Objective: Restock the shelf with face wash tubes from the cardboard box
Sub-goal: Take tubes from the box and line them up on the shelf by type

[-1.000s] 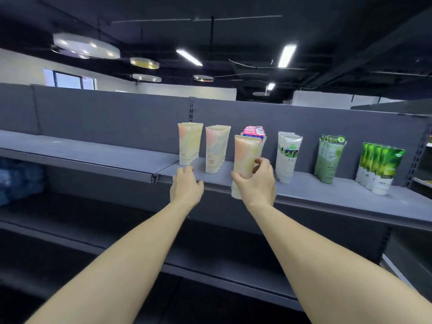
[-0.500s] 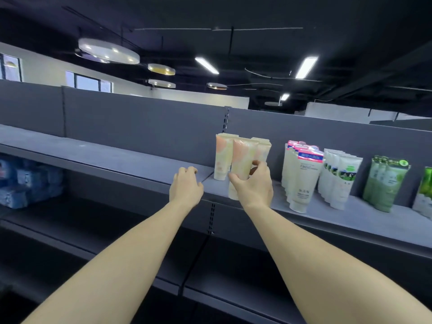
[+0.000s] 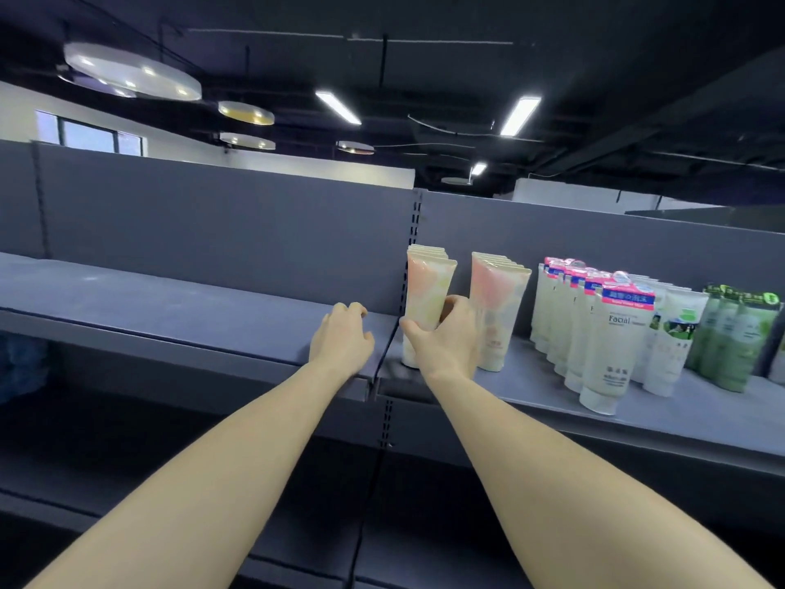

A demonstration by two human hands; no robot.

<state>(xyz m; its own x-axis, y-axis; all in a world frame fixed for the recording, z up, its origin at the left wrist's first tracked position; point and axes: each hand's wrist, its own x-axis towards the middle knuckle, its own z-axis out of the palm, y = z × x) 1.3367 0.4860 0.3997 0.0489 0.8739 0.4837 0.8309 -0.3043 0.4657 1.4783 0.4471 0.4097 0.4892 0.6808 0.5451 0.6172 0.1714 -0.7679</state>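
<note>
My right hand (image 3: 441,342) grips a peach-and-cream face wash tube (image 3: 427,291), which stands upright at the front of a row of like tubes on the grey shelf (image 3: 701,414). A second row of the same tubes (image 3: 499,295) stands just to its right. My left hand (image 3: 342,340) rests on the shelf board to the left with fingers loosely curled, holding nothing. The cardboard box is out of view.
Further right on the shelf stand rows of white "Facial" tubes with pink tops (image 3: 611,333), white tubes with green print (image 3: 675,337) and green tubes (image 3: 735,333). The left shelf board (image 3: 148,308) is bare. Dark lower shelves run below.
My right hand carried the peach tube leftward and set it down at the front of the leftmost row. My view swung left. The left hand stayed on the shelf.
</note>
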